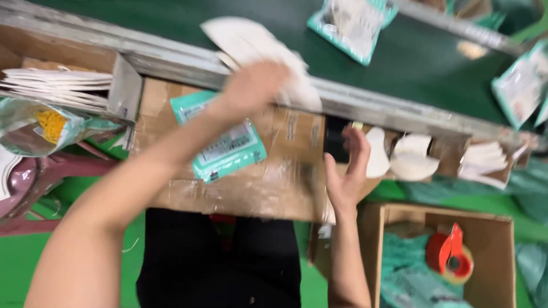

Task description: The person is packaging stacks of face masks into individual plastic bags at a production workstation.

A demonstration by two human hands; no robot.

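My left hand (254, 85) was raised over the metal rail (365, 105) at the edge of the green conveyor belt (422, 57), closed on a fan of white folded masks (251, 43). The picture blurred there, so I could not tell how many I held. I kept them high and flat, which would have let them clear the rail without bending.

My right hand (347, 171) stood open, fingers straight and together, palm turned inward. It held nothing and was just beside a loose white mask (377, 151) by the worktop's edge. More white masks (414, 159) lay in small heaps along the underside of the rail, close enough to be taken one heap at a time.

On the cardboard worktop (268, 177) in front of me lay a teal and clear packet (225, 140), label side up, below my left forearm. Filled packets (351, 23) rode on the belt beyond the rail. To my left a cardboard box (123, 85) held a stack of white masks (57, 85), with a clear bag of yellow bands (51, 125) beneath it. Low to my right, an open box (502, 228) held a red tape dispenser (451, 256), well apart from both hands.
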